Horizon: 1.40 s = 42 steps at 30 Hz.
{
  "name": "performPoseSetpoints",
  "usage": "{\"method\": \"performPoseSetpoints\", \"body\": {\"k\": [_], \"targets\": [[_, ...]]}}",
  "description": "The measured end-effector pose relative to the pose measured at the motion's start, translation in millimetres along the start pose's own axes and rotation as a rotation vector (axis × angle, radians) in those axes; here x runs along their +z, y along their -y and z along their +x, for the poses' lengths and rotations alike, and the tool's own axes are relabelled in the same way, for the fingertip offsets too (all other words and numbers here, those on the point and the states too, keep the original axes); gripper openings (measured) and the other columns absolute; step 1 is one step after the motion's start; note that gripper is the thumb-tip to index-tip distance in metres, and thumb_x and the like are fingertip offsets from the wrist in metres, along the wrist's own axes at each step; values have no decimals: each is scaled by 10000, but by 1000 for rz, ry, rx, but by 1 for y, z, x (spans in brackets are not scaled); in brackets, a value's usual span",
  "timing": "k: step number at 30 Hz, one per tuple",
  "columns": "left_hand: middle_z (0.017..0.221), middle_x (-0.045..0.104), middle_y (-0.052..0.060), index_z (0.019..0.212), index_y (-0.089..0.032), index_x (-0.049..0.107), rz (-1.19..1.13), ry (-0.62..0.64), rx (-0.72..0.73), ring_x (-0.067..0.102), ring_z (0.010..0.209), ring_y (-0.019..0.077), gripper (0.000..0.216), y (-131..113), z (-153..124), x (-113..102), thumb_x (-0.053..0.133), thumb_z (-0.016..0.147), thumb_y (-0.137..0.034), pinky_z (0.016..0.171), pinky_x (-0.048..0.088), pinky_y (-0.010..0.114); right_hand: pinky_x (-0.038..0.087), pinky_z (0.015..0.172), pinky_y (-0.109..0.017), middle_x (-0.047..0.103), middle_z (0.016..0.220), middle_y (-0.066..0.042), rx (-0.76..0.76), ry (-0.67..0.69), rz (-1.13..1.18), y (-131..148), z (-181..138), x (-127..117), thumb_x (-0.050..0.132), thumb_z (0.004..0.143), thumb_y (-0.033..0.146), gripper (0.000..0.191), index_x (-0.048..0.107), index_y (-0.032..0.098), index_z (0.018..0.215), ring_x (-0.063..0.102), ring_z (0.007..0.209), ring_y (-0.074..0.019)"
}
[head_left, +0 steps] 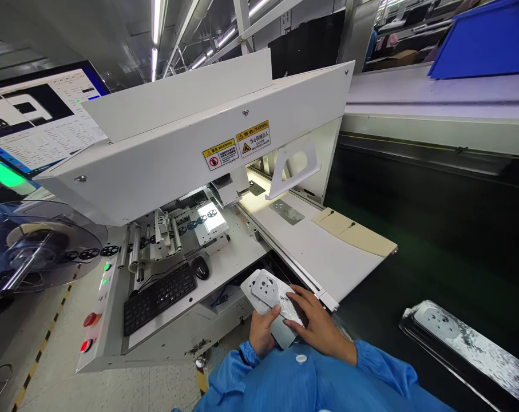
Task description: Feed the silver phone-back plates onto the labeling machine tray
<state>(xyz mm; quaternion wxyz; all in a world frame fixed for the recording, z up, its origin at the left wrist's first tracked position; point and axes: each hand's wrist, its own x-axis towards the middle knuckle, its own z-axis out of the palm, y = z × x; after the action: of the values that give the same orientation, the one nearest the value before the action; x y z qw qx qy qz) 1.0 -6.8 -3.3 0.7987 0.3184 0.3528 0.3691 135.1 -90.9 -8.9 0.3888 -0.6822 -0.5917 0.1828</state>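
Two hands sit low, close to the body. The left hand (262, 332) has its grip closed on the near end of the grey plates (265, 289), thumb on top. The right hand (317, 326) clasps them from the side, fingers over the top. At right, a black tray (418, 336) holds one more plate (469, 343). Further out are the keyboard (158, 297) and mouse (199, 267), then a single plate (287, 212) on the machine's white surface (328, 257).

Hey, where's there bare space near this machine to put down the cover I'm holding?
Bare for the cover: the white platform between the rail and the beige pads, in front of the small plate; also the dark belt between platform and tray. Crowded: the shelf with keyboard and mouse.
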Motion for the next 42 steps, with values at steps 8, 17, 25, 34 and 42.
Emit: {"method": "performPoseSetpoints", "body": {"k": [8,17,25,34,42], "targets": [[1031,714,136,1141,-155,626,6,-15,10,624,1051,345,680,3,1,-1,850,526,-339,975,419,494,407,1029,-483,395,1402,-139,-11,-7,-22,-3,-1,2,566,876,495,549,485,180,1319,382,1274,-311],[1039,713,140,1130,-153,629,13,-17,1,627,1052,345,680,0,0,1,854,518,-345,987,417,488,402,1028,-490,397,1398,-147,-4,-13,-28,-3,-2,4,577,873,474,546,490,169,1317,381,1272,-310],[1033,719,140,1117,-145,635,-5,-40,-13,644,1029,336,692,2,1,0,867,494,-339,980,434,483,411,1019,-480,405,1390,-154,-25,-31,-35,-5,-2,4,585,865,469,533,501,177,1303,396,1264,-310],[995,734,162,1092,-134,646,-10,-40,-65,639,1043,383,696,-4,-2,0,876,485,-383,970,444,523,445,985,-439,474,1329,-123,-76,-213,-163,-22,7,-18,576,853,477,499,534,199,1265,454,1209,-289],[1019,730,182,1084,-133,646,-26,-19,-117,627,1063,408,702,-11,-5,6,880,473,-386,948,462,545,436,947,-459,487,1287,-182,253,-260,-592,-85,59,-82,548,830,395,483,583,104,1214,472,1154,-338]]}}
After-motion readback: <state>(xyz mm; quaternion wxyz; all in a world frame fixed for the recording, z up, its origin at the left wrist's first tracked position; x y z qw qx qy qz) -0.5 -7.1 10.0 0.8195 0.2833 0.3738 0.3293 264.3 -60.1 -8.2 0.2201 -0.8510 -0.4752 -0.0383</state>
